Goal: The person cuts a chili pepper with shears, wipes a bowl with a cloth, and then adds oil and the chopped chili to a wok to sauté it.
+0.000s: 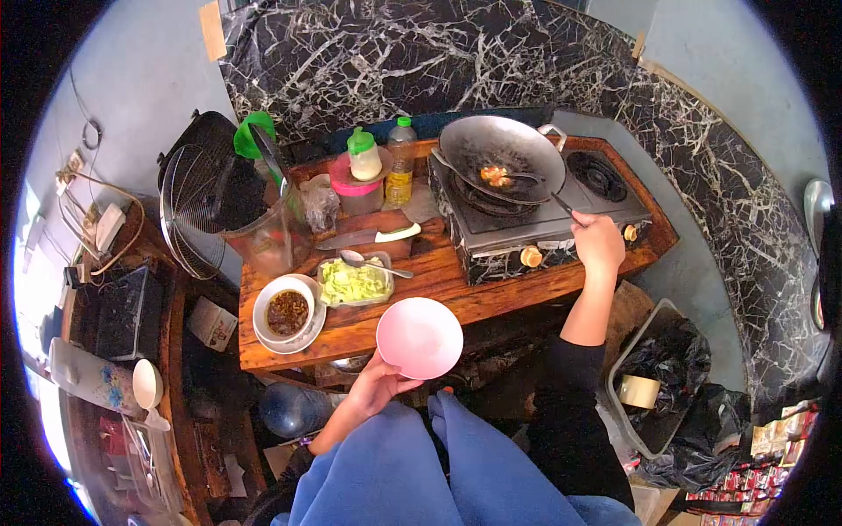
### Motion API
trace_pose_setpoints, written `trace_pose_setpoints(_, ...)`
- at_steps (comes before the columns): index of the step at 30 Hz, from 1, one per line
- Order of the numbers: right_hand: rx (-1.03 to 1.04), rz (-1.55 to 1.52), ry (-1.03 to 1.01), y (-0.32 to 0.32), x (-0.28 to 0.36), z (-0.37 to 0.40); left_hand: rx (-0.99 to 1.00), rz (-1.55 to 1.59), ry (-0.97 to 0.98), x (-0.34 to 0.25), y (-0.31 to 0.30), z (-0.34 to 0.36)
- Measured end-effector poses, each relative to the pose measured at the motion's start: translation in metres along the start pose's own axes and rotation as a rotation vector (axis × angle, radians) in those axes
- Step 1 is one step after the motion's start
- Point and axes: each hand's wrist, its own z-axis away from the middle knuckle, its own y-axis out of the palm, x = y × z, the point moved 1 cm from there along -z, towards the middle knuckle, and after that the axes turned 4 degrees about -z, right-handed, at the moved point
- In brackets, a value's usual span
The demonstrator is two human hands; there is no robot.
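Observation:
My left hand (378, 386) grips the rim of a pink bowl (421, 337), held in front of the table edge with its inside facing up. Nothing shows in the bowl. Fingers of my right hand (599, 243) are closed round the handle of a spatula (561, 203), whose head rests inside the wok. The dark wok (474, 145) sits on the left burner of the gas stove (535, 230). A small heap of orange-and-white food (495, 176) lies in it beside the spatula head. Whether the burner is lit cannot be seen.
On the wooden table (430, 285) stand a bowl of dark sauce (288, 313), a tub of chopped greens (355, 282) with a spoon, a knife (373, 235), an oil bottle (401, 167) and a green-capped squeeze bottle (363, 156). A bin (627, 430) with black bags is low right.

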Motion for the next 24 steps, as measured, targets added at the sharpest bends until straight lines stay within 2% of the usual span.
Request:
trace_pose_setpoints(8, -0.039, 0.011, 0.066, -0.007, 0.002, 0.001, -0.002, 0.011, -0.012, 0.002, -0.002, -0.001)
trace_pose_setpoints(24, -0.054, 0.087, -0.057, 0.004, 0.002, 0.0, -0.03, -0.017, 0.042, 0.0, 0.001, -0.001)
